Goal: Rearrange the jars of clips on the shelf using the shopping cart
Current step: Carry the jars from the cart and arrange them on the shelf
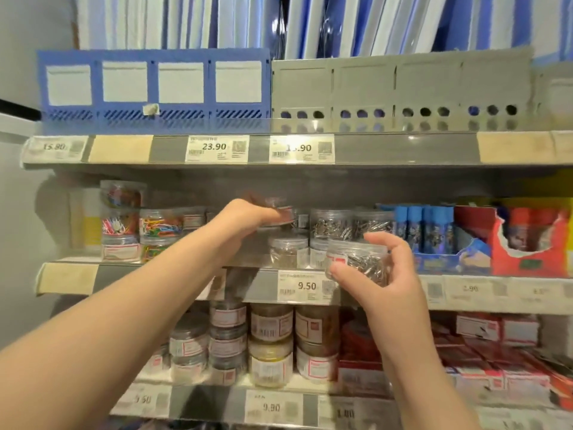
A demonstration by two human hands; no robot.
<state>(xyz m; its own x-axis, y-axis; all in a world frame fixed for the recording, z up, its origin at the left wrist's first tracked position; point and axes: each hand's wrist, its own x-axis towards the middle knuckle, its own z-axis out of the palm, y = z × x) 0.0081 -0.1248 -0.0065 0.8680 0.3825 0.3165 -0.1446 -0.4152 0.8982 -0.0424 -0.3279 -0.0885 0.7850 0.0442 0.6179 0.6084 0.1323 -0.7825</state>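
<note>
1. On the middle shelf (68, 276), I found the left hand (248, 217) with its fingers curled round a labelled jar (283, 214) at the upper tier, directly above a front jar (287, 251) of silver clips. Blur prevented my telling whether the gripped jar rested on the one below or was held just clear of it.
2. The right hand (384, 274) held a second jar (359, 263) of silver clips, thumb at its near side and fingers arched over the far side. It was in front of the shelf edge, just beside the 9.50 price tag (305, 287), and not yet set down.
3. Done, in my judgement: silver-clip jars (331, 226) stood grouped at the centre, and coloured-clip jars (161, 226) were stacked at the left.
4. Outstanding: both held jars needed seating. The left forearm hid the shelf between the two groups, so I could not assess that stretch.
5. The shopping cart was out of view, so the number of jars left to place could not be established. I rated the task as part-way through.
</note>
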